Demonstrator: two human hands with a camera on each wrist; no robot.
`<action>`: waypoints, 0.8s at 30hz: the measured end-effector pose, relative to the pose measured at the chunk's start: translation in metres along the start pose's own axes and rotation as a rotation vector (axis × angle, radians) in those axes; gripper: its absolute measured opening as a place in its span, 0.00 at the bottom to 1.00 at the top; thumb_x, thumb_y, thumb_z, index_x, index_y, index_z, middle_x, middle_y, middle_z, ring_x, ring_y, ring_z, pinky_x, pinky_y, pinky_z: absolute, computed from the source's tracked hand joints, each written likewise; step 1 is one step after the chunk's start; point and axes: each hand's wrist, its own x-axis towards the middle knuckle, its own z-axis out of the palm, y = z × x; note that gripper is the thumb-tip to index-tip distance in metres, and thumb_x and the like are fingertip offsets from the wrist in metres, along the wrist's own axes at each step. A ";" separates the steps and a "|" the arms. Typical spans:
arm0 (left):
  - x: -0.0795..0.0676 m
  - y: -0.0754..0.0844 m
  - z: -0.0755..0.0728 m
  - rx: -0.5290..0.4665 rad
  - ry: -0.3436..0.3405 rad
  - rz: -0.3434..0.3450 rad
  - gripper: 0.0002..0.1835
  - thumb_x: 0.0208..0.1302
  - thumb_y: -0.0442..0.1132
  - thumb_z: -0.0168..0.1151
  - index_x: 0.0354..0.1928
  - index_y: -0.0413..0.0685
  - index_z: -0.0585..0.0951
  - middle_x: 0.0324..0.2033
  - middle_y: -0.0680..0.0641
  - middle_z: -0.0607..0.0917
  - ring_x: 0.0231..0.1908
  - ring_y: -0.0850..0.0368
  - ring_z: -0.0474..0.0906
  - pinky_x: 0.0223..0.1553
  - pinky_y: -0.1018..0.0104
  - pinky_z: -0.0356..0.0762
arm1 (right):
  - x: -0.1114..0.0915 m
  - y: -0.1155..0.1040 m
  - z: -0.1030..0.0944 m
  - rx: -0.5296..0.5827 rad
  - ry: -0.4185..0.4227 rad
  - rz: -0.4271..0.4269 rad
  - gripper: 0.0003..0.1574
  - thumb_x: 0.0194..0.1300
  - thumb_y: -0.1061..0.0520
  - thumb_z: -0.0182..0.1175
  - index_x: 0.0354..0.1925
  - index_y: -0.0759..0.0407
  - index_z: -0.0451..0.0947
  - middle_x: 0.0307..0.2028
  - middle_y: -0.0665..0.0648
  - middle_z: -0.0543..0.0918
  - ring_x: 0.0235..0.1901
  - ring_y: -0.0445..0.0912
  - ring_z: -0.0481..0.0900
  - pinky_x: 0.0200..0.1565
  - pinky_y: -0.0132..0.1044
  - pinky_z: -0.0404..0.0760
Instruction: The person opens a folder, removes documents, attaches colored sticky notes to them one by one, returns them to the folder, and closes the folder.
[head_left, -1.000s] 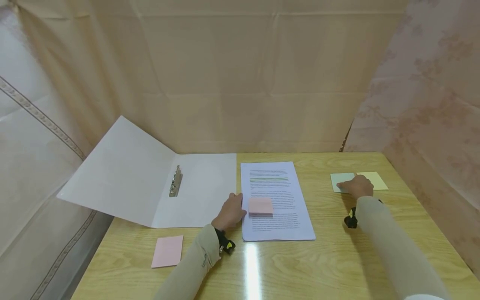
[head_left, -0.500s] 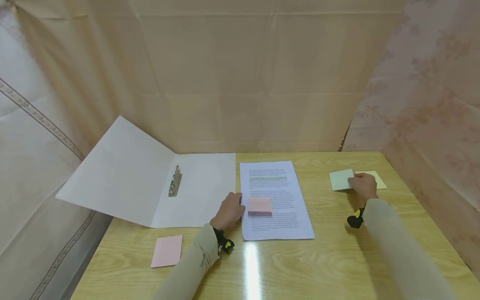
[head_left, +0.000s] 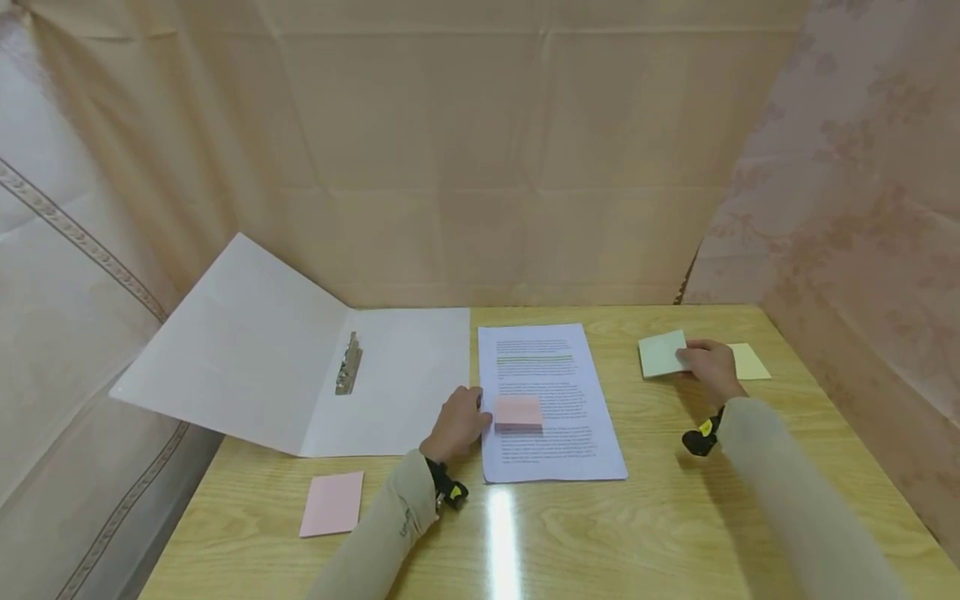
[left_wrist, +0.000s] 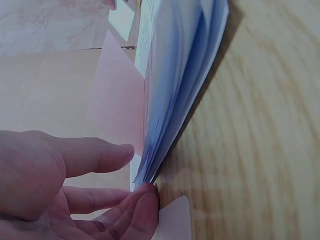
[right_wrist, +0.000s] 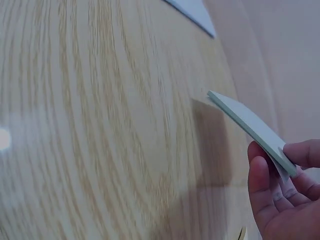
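Observation:
My right hand (head_left: 708, 367) pinches a pale green sticky note pad (head_left: 662, 354) between thumb and fingers, tilted above the table. The right wrist view shows the pad (right_wrist: 250, 127) edge-on, thumb on top, a loose sheet hanging below. At the left edge of a stack of printed sheets (head_left: 592, 450), my left hand (head_left: 456, 425) holds the edge, with curled fingers and the thumb over the top. A pink sticky note (head_left: 518, 412) is on the stack and stands up from it in the left wrist view. Green lines mark text near the top.
An open white folder (head_left: 420, 350) with a metal lever clip (head_left: 348, 367) lies left, its cover raised. A pink sticky note pad (head_left: 332, 504) lies at front left. Yellow sticky notes (head_left: 750, 362) lie right of my right hand. Fabric (head_left: 495, 167) hangs behind the table.
The right hand has lifted the green pad off the table beside the yellow notes and moved it left. The left hand stays at the sheets' edge.

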 end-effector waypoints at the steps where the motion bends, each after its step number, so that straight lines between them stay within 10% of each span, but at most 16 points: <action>1: 0.000 0.000 0.000 -0.006 0.002 0.000 0.20 0.62 0.35 0.62 0.56 0.36 0.76 0.40 0.41 0.75 0.36 0.50 0.71 0.33 0.63 0.72 | -0.001 -0.002 0.002 0.000 -0.005 -0.007 0.34 0.71 0.55 0.50 0.68 0.74 0.60 0.51 0.62 0.75 0.28 0.30 0.75 0.42 0.34 0.83; 24: -0.002 -0.001 -0.001 -0.011 0.032 0.034 0.22 0.59 0.37 0.66 0.56 0.37 0.80 0.40 0.42 0.78 0.38 0.52 0.71 0.43 0.59 0.73 | -0.025 -0.019 0.038 0.136 -0.147 -0.046 0.31 0.71 0.55 0.55 0.64 0.72 0.64 0.38 0.44 0.75 0.34 0.31 0.76 0.44 0.32 0.83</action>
